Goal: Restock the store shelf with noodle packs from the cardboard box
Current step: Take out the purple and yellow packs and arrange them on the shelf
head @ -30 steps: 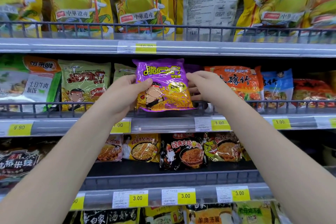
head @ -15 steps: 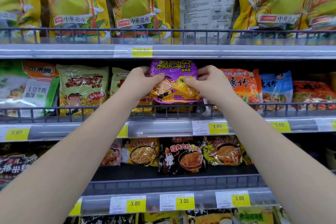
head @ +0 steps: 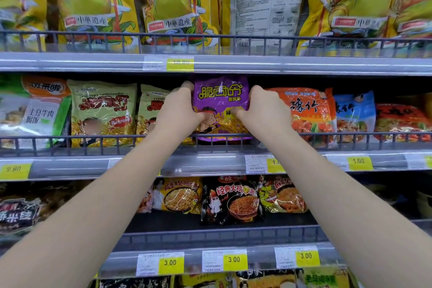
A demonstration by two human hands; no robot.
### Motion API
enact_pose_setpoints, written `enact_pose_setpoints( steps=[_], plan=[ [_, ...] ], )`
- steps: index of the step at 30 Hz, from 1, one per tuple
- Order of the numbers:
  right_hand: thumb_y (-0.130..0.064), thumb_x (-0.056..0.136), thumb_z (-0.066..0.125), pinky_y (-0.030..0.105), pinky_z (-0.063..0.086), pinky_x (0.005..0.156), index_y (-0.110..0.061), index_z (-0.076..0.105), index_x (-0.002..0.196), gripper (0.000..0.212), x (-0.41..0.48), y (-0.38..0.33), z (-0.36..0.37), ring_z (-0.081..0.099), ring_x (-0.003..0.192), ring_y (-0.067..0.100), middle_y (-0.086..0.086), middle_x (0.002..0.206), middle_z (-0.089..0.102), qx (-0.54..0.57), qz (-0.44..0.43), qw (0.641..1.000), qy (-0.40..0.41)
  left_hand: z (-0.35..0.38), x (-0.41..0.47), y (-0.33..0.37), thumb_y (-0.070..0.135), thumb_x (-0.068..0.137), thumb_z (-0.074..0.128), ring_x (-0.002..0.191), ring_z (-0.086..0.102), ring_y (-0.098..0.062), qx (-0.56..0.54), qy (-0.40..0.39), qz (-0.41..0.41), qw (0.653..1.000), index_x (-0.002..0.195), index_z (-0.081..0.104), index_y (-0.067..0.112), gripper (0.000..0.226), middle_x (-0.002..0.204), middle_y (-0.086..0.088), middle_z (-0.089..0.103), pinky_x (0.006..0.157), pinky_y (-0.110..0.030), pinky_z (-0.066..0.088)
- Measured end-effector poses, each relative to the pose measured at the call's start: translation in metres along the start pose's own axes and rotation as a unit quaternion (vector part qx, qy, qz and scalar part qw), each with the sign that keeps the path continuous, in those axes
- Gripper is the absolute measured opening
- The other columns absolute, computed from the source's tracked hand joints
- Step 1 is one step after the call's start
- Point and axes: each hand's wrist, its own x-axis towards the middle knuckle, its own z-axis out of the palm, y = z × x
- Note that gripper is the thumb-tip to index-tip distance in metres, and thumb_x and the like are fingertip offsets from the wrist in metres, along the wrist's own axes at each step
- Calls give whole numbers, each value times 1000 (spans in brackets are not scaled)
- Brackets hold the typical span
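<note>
Seen from the head camera, both my arms reach up and forward to the middle shelf [head: 210, 163]. My left hand [head: 180, 112] and right hand [head: 264, 112] hold one purple noodle pack [head: 221, 98] between them, one at each side edge. On each hand the thumb lies across the front of the pack, and the two thumb tips point toward each other over the printed cartoon figure. My fingers [head: 187, 85] curl round the edges and go behind it, so both hands are closed on the pack.

The pack stands upright inside the middle shelf with its front facing me. Its top sits just under the shelf above, and its bottom edge is behind the wire rail [head: 93, 140] that runs along the shelf front. I cannot tell whether it rests on the shelf board.

Just left of it stands a pale green pack [head: 149, 110], partly hidden by my left hand, with a second pale green pack [head: 102, 110] beside that. Just right of it is an orange pack [head: 311, 110], partly covered by my right hand, then a blue pack [head: 354, 112] and a red pack [head: 402, 119].

On the top shelf, tall yellow bags [head: 93, 2] stand in a row, with one white-backed bag [head: 266, 0] turned back to front among them. On the shelf below, a black pack [head: 233, 201] stands between two yellow-fronted ones. Yellow price tags [head: 235, 259] are fixed to the shelf edges.
</note>
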Motion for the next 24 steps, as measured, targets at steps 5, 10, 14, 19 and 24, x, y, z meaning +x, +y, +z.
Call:
enact_pose_setpoints(
  steps=[5, 10, 14, 19, 24],
  plan=[
    [-48, 90, 70, 36, 39, 71, -9, 56, 115, 48, 2, -4, 1, 63, 105, 37, 13, 115, 61, -23, -4, 1000, 1, 6, 5, 5, 36, 69, 90, 106, 62, -34, 39, -5, -1, 999, 125, 54, 15, 70, 123, -14, 54, 91, -47, 54],
    [-33, 93, 71, 33, 39, 67, -12, 60, 99, 25, 4, -7, 6, 62, 90, 36, 15, 110, 64, -78, 4, 997, -28, 16, 7, 8, 39, 76, 84, 107, 61, -35, 108, -25, -1, 994, 122, 48, 10, 64, 117, -13, 60, 73, -37, 46],
    [-19, 93, 68, 33, 38, 67, -11, 61, 99, 12, 7, -10, 10, 62, 89, 35, 15, 108, 64, -96, -2, 995, -28, 21, 11, 7, 41, 79, 80, 108, 64, -36, 148, -27, -8, 989, 120, 47, 10, 61, 117, -15, 64, 72, -37, 43],
    [-14, 94, 67, 34, 41, 65, -8, 64, 111, 19, 7, -13, 15, 67, 99, 35, 14, 109, 64, -135, -12, 990, -33, 26, 16, 5, 42, 80, 79, 111, 63, -37, 159, -47, -22, 986, 124, 48, 9, 63, 120, -17, 64, 75, -37, 44],
    [-9, 93, 66, 35, 42, 66, -7, 64, 116, 23, 6, -15, 19, 67, 101, 36, 15, 111, 65, -163, -20, 986, -29, 25, 15, 8, 42, 78, 82, 108, 64, -38, 147, -60, -30, 987, 127, 45, 5, 72, 121, -19, 63, 76, -39, 49]
  ],
)
